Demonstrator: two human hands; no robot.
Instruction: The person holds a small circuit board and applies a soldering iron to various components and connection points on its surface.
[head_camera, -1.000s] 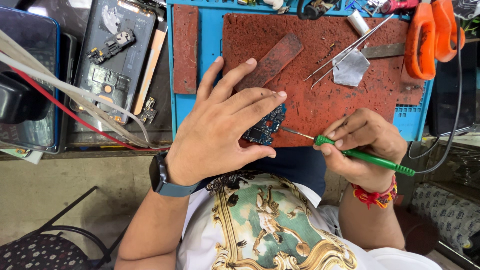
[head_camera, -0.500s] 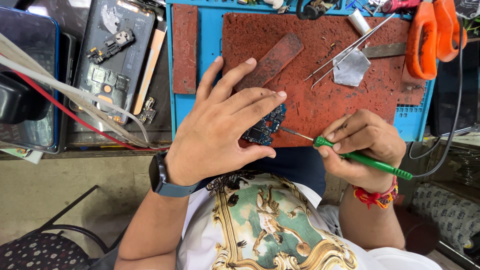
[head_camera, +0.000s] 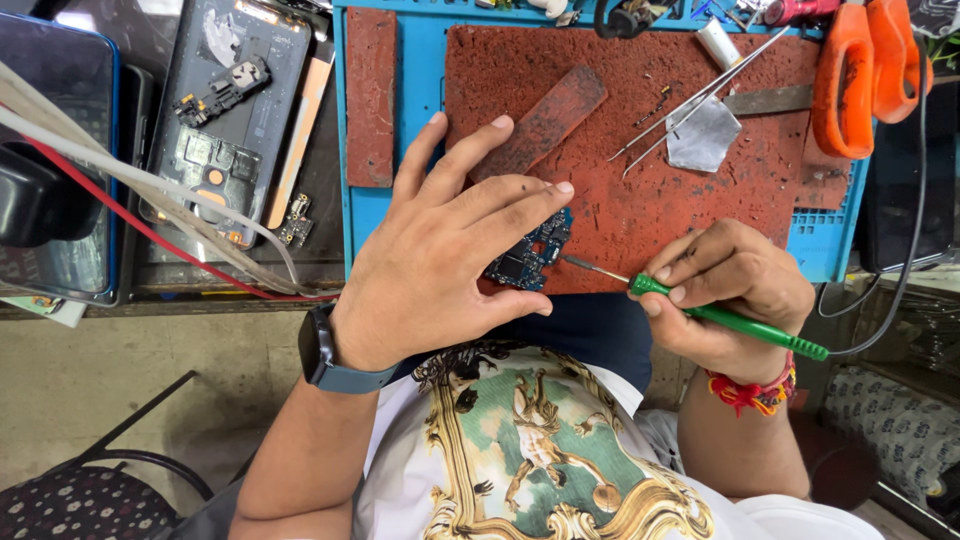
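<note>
Near the front edge of the blue work mat (head_camera: 365, 215), where a worn red pad (head_camera: 640, 130) covers most of its middle, our two hands meet over a small dark circuit board (head_camera: 528, 255). Our left hand (head_camera: 440, 255) lies spread across the board, fingers apart and thumb tucked under its near edge, pinning it flat so it cannot slide. Our right hand (head_camera: 725, 290) has its fingers closed together around a green-handled screwdriver (head_camera: 700, 305), held like a pen for fine control; the metal tip touches the board's right edge. At the pad's back right corner, metal tweezers (head_camera: 690, 100) and a grey foil scrap (head_camera: 703, 135) lie well apart from the hands, beside orange-handled pliers (head_camera: 860, 70). Left of the mat, an opened phone body (head_camera: 225, 120) lies face down with its insides exposed, and red and white wires (head_camera: 150, 215) cross it.
</note>
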